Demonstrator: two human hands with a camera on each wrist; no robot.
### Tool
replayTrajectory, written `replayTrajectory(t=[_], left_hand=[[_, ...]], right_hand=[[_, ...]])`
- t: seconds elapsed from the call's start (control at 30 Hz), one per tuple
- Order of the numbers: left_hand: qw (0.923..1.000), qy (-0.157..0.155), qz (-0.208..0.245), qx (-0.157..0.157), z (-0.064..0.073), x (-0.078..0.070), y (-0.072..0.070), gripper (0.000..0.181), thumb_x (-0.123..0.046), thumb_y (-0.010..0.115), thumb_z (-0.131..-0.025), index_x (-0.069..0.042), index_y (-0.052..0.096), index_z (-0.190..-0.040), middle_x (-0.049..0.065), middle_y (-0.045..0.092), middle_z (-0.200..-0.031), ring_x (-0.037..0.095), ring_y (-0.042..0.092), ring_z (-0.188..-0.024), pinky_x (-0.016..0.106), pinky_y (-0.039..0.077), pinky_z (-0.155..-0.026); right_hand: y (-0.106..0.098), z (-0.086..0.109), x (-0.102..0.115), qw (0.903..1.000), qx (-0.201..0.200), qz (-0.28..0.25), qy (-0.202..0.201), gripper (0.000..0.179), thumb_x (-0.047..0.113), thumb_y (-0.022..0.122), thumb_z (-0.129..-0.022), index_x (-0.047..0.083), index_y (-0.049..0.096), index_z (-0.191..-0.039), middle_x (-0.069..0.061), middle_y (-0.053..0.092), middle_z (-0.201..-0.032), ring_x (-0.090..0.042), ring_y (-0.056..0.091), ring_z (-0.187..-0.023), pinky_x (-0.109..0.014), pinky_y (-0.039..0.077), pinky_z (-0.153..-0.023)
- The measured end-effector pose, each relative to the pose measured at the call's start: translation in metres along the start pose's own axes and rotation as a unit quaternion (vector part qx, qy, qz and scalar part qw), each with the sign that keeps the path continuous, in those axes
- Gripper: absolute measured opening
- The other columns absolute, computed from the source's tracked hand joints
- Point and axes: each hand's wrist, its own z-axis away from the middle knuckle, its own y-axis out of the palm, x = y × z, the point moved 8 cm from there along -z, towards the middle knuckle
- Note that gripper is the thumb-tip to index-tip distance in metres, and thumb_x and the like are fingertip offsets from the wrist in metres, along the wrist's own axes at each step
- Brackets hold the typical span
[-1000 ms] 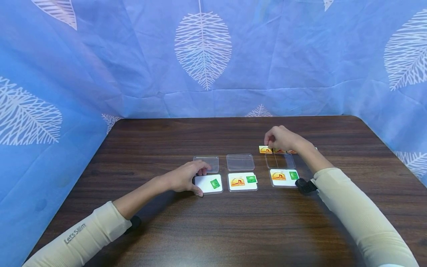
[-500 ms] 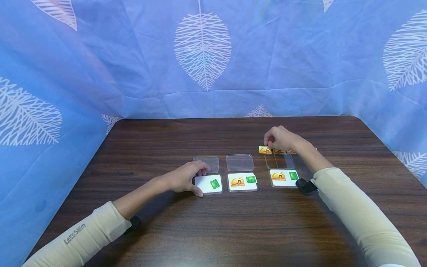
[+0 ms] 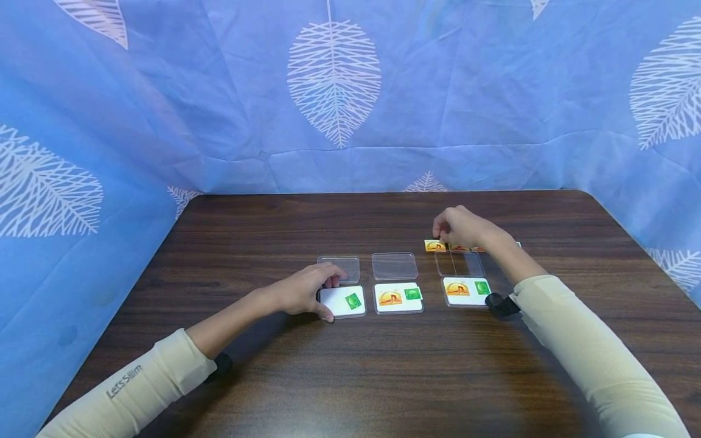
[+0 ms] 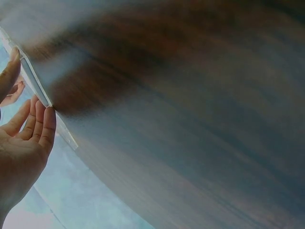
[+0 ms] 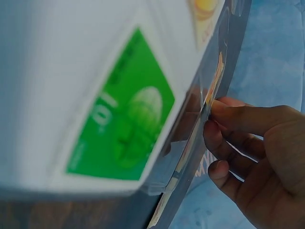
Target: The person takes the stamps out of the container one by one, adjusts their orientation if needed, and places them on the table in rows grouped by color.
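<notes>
Three shallow clear plastic cases stand in a row in the head view, each with a white card inside. My left hand (image 3: 306, 290) holds the left case (image 3: 342, 302) by its near and far edges, thumb in front; its card bears one tilted green stamp (image 3: 353, 301). On the middle card (image 3: 398, 308) and the right card (image 3: 465, 300) are an orange stamp and a green stamp (image 5: 126, 119) each. At the back right, my right hand (image 3: 462, 227) pinches a strip of orange stamps (image 3: 435, 246) between thumb and index finger; the wrist partly covers the strip.
Clear lids lie behind the cases: the left lid (image 3: 345, 267), the middle lid (image 3: 394, 266) and the right lid (image 3: 468, 265), which sits under the right forearm. A blue leaf-print cloth (image 3: 241, 109) hangs around the dark wooden table (image 3: 350, 377).
</notes>
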Motion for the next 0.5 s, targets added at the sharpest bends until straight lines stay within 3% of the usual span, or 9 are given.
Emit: replayTrajectory(t=[0.5], left_hand=[[1.0000, -0.008, -0.002, 0.001, -0.0012, 0.0016, 0.0006, 0.071, -0.018, 0.086, -0.066, 0.002, 0.051, -0.125, 0.004, 0.054, -0.103, 0.018, 0.051, -0.094, 0.030, 0.045, -0.084]], right_hand=[[-0.0045, 0.0098, 0.0030, 0.9998, -0.014, -0.016, 0.000, 0.012, -0.006, 0.060, -0.087, 0.003, 0.066, -0.091, -0.007, 0.058, -0.079, -0.018, 0.049, -0.069, -0.033, 0.042, -0.062]])
